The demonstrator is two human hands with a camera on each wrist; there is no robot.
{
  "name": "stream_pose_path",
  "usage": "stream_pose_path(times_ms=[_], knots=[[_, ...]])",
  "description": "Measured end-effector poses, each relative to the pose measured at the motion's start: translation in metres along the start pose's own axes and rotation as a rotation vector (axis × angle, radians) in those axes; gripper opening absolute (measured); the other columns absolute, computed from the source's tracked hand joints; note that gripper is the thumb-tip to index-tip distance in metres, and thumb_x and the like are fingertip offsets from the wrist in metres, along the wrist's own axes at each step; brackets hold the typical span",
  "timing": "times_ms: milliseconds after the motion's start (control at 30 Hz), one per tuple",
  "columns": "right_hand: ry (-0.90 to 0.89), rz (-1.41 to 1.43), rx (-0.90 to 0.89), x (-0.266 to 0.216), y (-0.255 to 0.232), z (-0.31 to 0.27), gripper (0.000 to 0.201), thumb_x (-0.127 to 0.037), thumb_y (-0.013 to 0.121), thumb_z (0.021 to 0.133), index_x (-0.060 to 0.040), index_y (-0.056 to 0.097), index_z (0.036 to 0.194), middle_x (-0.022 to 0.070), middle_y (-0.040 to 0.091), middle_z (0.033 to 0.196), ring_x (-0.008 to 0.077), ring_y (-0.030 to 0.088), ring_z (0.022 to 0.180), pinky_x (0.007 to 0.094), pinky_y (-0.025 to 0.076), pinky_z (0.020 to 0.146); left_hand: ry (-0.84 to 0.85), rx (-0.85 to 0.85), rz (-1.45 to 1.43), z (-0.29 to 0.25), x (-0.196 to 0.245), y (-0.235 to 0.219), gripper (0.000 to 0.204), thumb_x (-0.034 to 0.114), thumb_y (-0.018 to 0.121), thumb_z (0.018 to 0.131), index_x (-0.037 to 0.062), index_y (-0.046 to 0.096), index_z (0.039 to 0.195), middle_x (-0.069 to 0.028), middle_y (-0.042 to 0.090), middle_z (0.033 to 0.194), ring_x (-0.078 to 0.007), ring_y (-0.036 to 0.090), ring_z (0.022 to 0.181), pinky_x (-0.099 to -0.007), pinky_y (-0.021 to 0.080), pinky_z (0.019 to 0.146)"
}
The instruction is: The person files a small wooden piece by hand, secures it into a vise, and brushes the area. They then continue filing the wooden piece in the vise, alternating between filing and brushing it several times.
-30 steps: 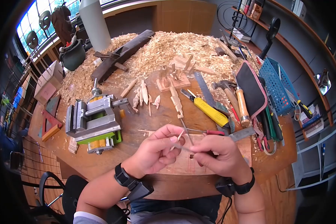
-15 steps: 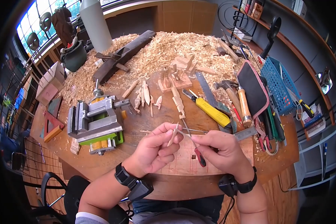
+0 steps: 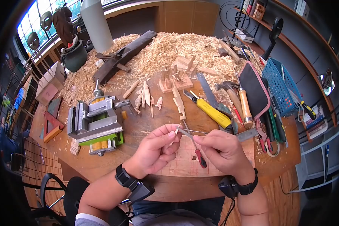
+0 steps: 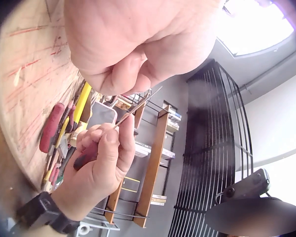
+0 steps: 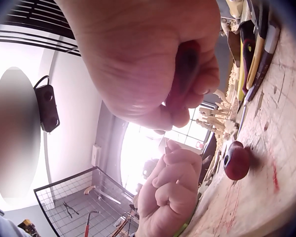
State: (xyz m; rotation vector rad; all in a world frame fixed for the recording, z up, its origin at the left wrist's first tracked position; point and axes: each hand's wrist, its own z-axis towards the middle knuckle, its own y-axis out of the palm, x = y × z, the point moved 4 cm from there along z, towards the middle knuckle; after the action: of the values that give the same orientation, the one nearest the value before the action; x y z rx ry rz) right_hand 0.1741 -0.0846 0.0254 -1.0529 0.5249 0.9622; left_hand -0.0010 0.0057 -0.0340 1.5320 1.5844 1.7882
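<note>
Between thumb and fingertips, my left hand [image 3: 154,148] pinches a small pale pointed piece of wood [image 3: 176,132], mostly hidden by the fingers. My right hand [image 3: 224,150] grips a thin, file-like metal tool [image 3: 186,133]. Its dark red and black handle [image 5: 184,71] sits inside the curled fingers in the right wrist view. The tool's tip overlaps the wood piece at the left fingertips. Below the hands on the table lies another red-handled tool [image 3: 200,160], its shaft running up beneath the held blade. A carved wooden figure [image 3: 179,103] lies just beyond.
A metal vise [image 3: 96,118] stands at left. Several small carved wood pieces [image 3: 146,94] lie mid-table. At right are a yellow utility knife [image 3: 214,113], a hammer [image 3: 229,92], a black case [image 3: 255,88] and a blue basket [image 3: 280,86]. Wood shavings [image 3: 177,45] cover the back.
The right hand has moved slightly up and right, uncovering the red handle on the table. The left hand has turned the wood piece, and the held tool's tip now meets its upper end.
</note>
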Motion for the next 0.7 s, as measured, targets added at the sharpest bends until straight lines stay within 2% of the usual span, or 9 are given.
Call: stream_pose_path(times_ms=[267, 333, 500, 700], knots=[[0.052, 0.101, -0.072, 0.002, 0.009, -0.002, 0.034, 0.008, 0.064, 0.086, -0.0023, 0.072, 0.118, 0.0085, 0.061, 0.079, 0.0194, 0.06, 0.064, 0.0319, 0.048, 0.06, -0.072, -0.079, 0.096, -0.002, -0.014, -0.002, 0.024, 0.009, 0.056, 0.103, 0.0068, 0.062, 0.126, -0.0003, 0.061, 0.094, -0.0054, 0.045, 0.066, -0.0178, 0.029, 0.048], [-0.001, 0.132, -0.083, -0.001, 0.006, -0.003, 0.036, 0.009, 0.063, 0.086, -0.0027, 0.072, 0.118, 0.0087, 0.063, 0.079, 0.0199, 0.062, 0.068, 0.0319, 0.049, 0.061, -0.059, -0.067, 0.101, -0.001, -0.012, 0.0, 0.022, 0.009, 0.056, 0.102, 0.0071, 0.063, 0.124, -0.002, 0.061, 0.094, -0.0064, 0.044, 0.065, -0.018, 0.03, 0.048], [0.005, 0.04, -0.072, -0.001, -0.007, -0.001, 0.036, 0.009, 0.063, 0.085, -0.0029, 0.072, 0.118, 0.0092, 0.066, 0.082, 0.0207, 0.065, 0.073, 0.0312, 0.05, 0.064, -0.031, -0.072, 0.043, -0.002, -0.005, -0.002, 0.021, 0.009, 0.056, 0.102, 0.0072, 0.063, 0.122, -0.0037, 0.061, 0.097, -0.0074, 0.044, 0.065, -0.0179, 0.031, 0.048], [0.001, 0.079, -0.105, -0.001, 0.008, 0.001, 0.035, 0.008, 0.064, 0.085, -0.0024, 0.072, 0.117, 0.0085, 0.066, 0.083, 0.0205, 0.065, 0.074, 0.0314, 0.05, 0.064, -0.082, -0.1, 0.047, -0.004, -0.013, 0.003, 0.022, 0.01, 0.056, 0.102, 0.0069, 0.061, 0.123, -0.0035, 0.06, 0.096, -0.0072, 0.043, 0.065, -0.0182, 0.03, 0.047]])
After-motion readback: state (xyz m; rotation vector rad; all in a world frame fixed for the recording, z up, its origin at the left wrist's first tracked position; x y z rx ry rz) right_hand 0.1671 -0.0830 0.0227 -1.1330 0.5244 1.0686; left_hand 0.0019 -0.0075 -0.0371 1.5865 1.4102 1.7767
